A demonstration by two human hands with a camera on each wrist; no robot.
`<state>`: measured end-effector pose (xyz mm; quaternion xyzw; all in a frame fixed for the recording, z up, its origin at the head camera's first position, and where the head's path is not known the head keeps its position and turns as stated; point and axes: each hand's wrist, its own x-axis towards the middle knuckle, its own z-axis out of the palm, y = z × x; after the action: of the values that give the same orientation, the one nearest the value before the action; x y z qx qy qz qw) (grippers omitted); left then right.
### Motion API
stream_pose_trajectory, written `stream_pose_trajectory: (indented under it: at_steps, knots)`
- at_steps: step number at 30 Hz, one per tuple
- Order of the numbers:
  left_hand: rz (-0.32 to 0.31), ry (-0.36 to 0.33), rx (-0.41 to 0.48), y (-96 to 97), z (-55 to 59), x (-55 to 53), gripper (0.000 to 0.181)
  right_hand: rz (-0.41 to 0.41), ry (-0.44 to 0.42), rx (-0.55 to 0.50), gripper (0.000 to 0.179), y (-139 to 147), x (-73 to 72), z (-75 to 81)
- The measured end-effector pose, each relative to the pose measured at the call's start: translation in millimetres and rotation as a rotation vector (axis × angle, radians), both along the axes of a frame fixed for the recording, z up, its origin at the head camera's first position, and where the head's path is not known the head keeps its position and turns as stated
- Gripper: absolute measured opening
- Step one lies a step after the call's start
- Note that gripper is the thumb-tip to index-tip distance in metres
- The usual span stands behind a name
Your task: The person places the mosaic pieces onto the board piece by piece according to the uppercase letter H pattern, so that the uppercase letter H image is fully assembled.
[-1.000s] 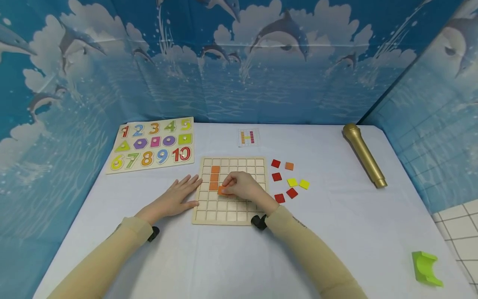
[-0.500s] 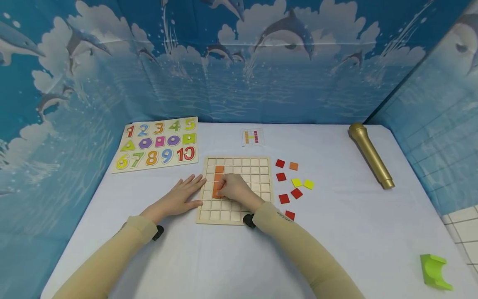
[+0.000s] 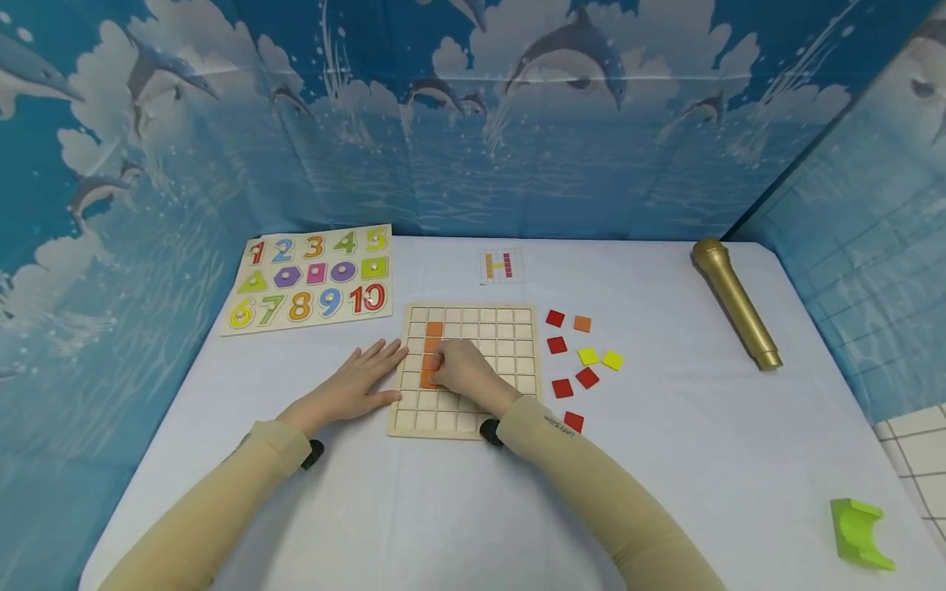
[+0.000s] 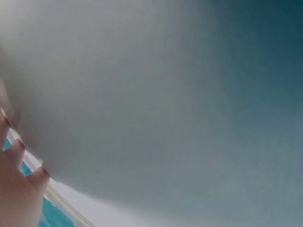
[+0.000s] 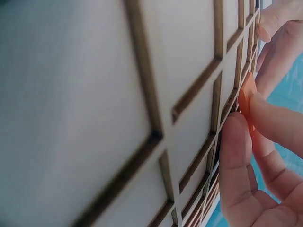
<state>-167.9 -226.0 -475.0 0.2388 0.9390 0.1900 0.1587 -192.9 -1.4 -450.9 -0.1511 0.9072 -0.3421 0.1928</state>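
"What hung behind the white-covered table (image 3: 739, 492)?"
"A blue curtain (image 3: 355, 189), printed with leaping dolphins (image 3: 580, 41) above rippling water (image 3: 443, 201)."
"And on the right?"
"A matching sea-print sheet (image 3: 857, 213) met it at a dark line (image 3: 788, 170), with white tiles (image 3: 916, 432) showing below."

Head: from above, facing forward-down over bench (image 3: 332, 509). Left wrist: close, left hand (image 4: 19, 189) at edge. Right wrist: close along board (image 5: 109, 113), shared with head.
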Motion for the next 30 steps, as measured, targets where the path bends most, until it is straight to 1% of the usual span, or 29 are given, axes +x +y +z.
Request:
stream_pose_trajectory:
  at_steps: [6,9,13,16,20,24,28,30]
  knots:
    - [0.005,0.003,0.002,0.3,-0.5,-1.0,0.075,0.022,0.012,0.038,0.016,-2,-0.9,1.5]
    - [0.009,-0.004,-0.004,0.4,-1.7,-1.6,0.076,0.020,0.002,0.034,0.015,-2,0.2,3.4]
    - [0.004,0.005,-0.006,1.3,-2.2,-1.3,0.076,0.011,-0.015,-0.010,0.011,4,1.0,2.4]
    - [0.006,0.003,-0.009,2.1,-1.1,-0.6,0.076,0.007,-0.034,-0.062,0.009,15,0.0,1.6]
    - [0.007,-0.004,-0.010,2.4,-0.6,-0.7,0.076,-0.006,-0.068,-0.125,0.011,43,-5.5,5.0]
    - [0.001,0.006,-0.017,1.1,-1.2,-1.5,0.076,-0.056,-0.075,-0.150,0.017,82,-16.4,8.8]
    - [-0.003,0.010,-0.009,-0.5,-1.4,-0.9,0.075,-0.142,-0.060,-0.134,0.024,122,-29.3,8.6]
    - [-0.003,0.011,0.000,-0.6,-1.0,0.1,0.075,-0.189,-0.056,-0.106,0.027,141,-34.7,8.9]
